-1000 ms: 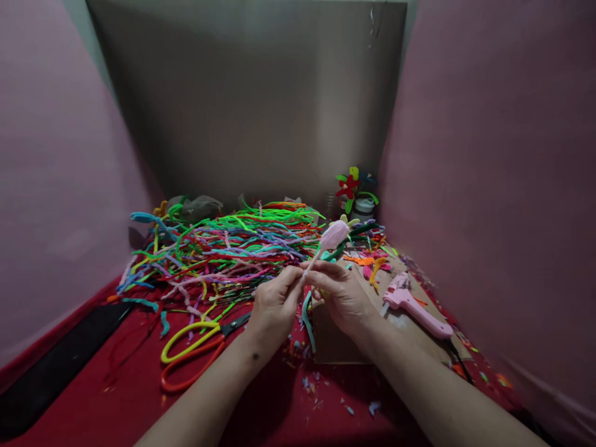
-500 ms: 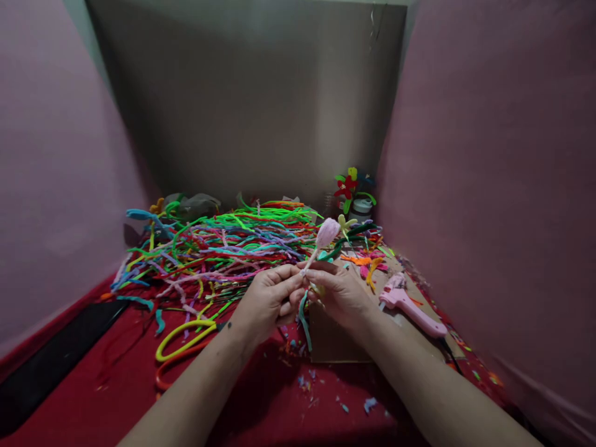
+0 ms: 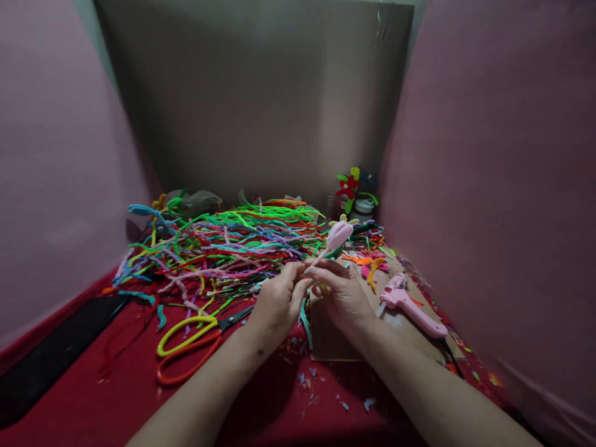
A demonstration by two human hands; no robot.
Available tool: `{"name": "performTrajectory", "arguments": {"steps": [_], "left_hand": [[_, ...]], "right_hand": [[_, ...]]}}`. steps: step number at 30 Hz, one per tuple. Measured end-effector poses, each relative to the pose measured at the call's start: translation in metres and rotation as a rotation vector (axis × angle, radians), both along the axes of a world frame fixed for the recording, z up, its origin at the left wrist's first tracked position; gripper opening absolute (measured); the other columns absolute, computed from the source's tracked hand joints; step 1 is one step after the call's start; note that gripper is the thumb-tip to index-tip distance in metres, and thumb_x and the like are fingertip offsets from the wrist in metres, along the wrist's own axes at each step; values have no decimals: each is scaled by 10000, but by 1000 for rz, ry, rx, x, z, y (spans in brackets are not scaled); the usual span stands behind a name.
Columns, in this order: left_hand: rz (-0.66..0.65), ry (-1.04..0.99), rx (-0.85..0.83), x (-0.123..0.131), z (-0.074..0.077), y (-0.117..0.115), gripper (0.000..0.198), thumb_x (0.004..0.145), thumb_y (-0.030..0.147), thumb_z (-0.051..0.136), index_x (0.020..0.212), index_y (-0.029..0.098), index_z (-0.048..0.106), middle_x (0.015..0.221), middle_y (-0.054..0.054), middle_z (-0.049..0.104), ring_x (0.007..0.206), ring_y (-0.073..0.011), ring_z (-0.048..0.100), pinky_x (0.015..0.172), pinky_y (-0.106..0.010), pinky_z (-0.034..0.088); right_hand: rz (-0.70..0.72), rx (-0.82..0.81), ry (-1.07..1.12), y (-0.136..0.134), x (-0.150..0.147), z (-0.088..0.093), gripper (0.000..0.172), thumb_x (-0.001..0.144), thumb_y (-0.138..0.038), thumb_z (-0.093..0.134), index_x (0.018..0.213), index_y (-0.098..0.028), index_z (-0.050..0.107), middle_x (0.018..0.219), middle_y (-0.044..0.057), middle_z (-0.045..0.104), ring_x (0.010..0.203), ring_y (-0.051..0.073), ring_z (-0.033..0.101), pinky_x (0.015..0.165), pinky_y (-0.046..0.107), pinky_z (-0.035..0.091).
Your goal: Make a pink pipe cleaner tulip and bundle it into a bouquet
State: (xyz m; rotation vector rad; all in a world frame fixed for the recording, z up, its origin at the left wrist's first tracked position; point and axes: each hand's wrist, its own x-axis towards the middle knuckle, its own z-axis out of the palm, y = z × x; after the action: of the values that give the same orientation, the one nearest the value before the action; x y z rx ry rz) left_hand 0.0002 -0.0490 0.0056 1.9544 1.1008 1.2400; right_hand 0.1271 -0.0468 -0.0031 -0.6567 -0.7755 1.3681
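Note:
A pale pink pipe-cleaner flower (image 3: 339,236), shaped like a closed bud on a light stem, tilts up and to the right between my hands. My left hand (image 3: 282,298) is closed with thumb and fingers pinching the lower stem. Close against it, my right hand (image 3: 339,288) also grips the stem, its fingers just under the bud. The stem's lower end is hidden by my fingers. Below them a teal pipe cleaner (image 3: 306,326) hangs or lies by the cardboard's edge; I cannot tell which.
A heap of colourful pipe cleaners (image 3: 233,242) covers the table's back. Scissors (image 3: 189,347) lie left, beside a black flat object (image 3: 60,357). A pink glue gun (image 3: 414,310) rests on cardboard (image 3: 335,344) at right. Finished flowers (image 3: 349,186) stand behind, near a jar (image 3: 364,210).
The pink flower has shifted right and slightly down and leans further right. My left hand has turned and moved a little, uncovering more of the scissors.

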Motion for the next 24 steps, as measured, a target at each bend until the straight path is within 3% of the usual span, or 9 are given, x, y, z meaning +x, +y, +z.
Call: {"name": "performTrajectory", "arguments": {"steps": [4,7,14,17,21,24], "left_hand": [[33,162,181,-4,-10,3,168,807,197,498,930,223,608,788,-28,644,682,-146,594,642,-226,401],[28,115,142,-5,-9,4,169,827,200,475,919,220,616,792,-21,640,681,-129,571,660,-218,401],[-126,-368,-436,0,9,-1,168,774,331,584,730,170,562,485,65,453,367,-37,335,377,-154,246],[-247,-509,-639,-4,12,1,194,751,339,626,743,163,544,468,71,450,327,-15,280,333,-130,194],[-470,-595,-802,-11,11,7,162,769,309,618,782,171,536,470,89,418,312,-2,159,291,-125,171],[-525,-561,-831,-13,10,9,154,784,314,600,821,177,540,476,98,395,318,-4,123,287,-131,176]], "right_hand": [[-3,2,-55,-1,-2,1,83,563,-188,739,640,-186,709,668,-3,649,643,118,518,560,239,371],[9,86,-128,-3,-3,0,84,603,-211,734,685,-202,718,735,-4,671,705,131,550,687,266,424],[93,163,-195,-3,1,1,101,674,-243,700,770,-216,715,837,10,682,836,160,585,819,299,439],[121,84,-99,0,3,1,106,626,-215,728,731,-205,717,776,4,682,761,149,587,757,287,452],[201,-13,-10,2,3,1,196,556,-182,765,748,-199,726,725,-1,682,666,127,584,668,266,448],[204,-45,23,2,4,1,188,525,-147,770,701,-190,720,707,-1,683,634,121,581,625,257,439]]}}
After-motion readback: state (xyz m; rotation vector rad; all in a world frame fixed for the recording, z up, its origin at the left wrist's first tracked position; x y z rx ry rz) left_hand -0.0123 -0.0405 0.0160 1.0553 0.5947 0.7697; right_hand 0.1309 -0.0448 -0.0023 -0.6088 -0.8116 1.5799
